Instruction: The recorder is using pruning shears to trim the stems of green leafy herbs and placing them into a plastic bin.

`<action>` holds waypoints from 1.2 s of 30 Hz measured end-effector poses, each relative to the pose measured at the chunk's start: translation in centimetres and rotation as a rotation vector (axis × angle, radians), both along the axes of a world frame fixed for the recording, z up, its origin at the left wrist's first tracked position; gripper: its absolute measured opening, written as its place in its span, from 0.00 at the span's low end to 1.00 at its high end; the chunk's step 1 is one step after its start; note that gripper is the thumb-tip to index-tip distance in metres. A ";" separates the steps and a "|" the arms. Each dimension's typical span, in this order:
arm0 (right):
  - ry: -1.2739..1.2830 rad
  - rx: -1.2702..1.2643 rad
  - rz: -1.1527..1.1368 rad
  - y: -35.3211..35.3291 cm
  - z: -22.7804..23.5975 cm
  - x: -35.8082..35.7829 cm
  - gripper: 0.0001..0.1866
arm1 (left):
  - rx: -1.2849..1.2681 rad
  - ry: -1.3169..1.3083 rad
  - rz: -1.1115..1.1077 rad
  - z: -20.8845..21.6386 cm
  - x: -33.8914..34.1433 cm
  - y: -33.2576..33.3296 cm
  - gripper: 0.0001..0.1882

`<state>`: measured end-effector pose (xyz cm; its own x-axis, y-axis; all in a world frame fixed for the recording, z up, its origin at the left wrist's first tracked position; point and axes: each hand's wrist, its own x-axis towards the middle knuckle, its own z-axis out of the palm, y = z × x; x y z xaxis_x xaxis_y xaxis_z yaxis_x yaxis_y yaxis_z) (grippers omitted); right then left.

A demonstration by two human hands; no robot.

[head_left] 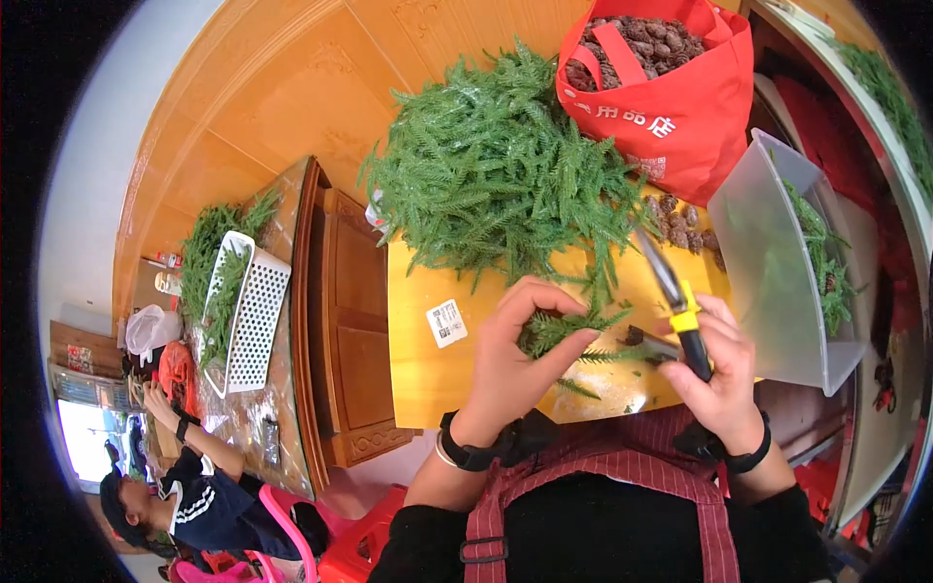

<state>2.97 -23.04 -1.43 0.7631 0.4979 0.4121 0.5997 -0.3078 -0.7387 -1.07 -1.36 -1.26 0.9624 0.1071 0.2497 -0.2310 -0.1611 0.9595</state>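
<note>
In the middle of the yellow work surface (418,360), my left hand (525,345) is closed on a green artificial pine sprig (583,340), its thumb and fingers wrapped round it. My right hand (717,364) grips pliers (690,340) with black and yellow handles, their long metal end pointing up and to the left. Between the two hands is a small dark brown piece (634,335), too small to name surely. Just beyond my hands rises a large heap of green pine sprigs (496,165). Several brown pine cones (675,223) lie to its right.
A red bag (671,136) full of pine cones stands at the back right. Near my right hand is a translucent plastic bin (777,262) with greenery inside. A white label (446,323) lies at left. Another person (209,486) sits by a side table holding a white perforated basket (258,321).
</note>
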 end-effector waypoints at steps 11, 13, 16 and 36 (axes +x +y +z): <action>0.004 0.184 -0.066 4.4 1.4 1.0 0.10 | 0.435 -0.258 0.084 0.5 -0.4 -1.6 0.14; 0.009 0.158 -0.084 4.6 1.3 0.8 0.11 | 0.469 -0.271 0.102 0.4 -0.6 -1.7 0.14; 0.017 0.178 -0.073 4.6 0.7 1.0 0.11 | 0.538 -0.322 0.128 0.1 -0.7 -1.8 0.15; 0.097 0.182 -0.087 4.5 0.6 0.8 0.10 | 0.612 -0.451 0.131 -0.5 -0.5 -2.2 0.17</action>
